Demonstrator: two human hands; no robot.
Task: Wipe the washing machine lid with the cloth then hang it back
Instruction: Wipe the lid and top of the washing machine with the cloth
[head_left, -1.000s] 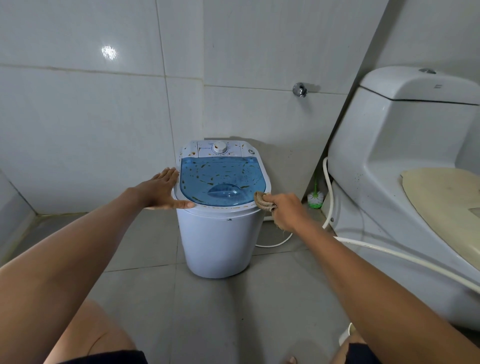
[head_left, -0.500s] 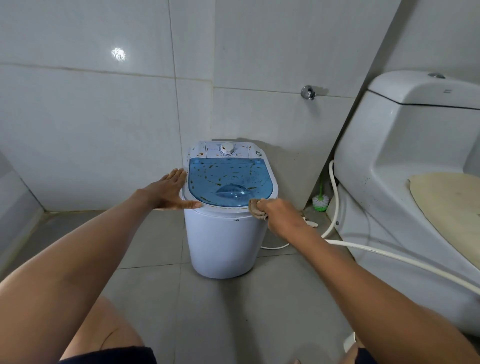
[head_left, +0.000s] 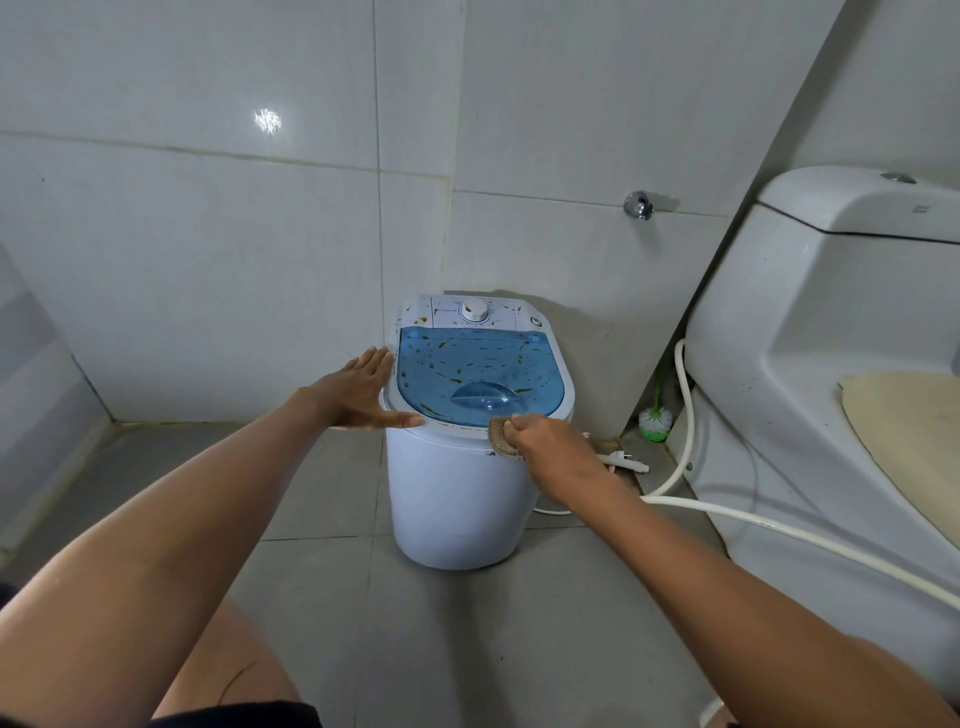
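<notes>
Cloth (head_left: 503, 435) slid leftward along lid (head_left: 478, 374) front; toilet (head_left: 831, 338), hose (head_left: 779, 525) beside

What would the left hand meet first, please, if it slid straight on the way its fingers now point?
Probably the tiled wall behind; the left hand points along the washing machine side, though depth is unclear.

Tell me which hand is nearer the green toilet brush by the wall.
Right. The right hand, gripping the cloth at the lid's front rim, sits just left of the green toilet brush. The left hand rests flat across the washing machine, on its far side.
</notes>
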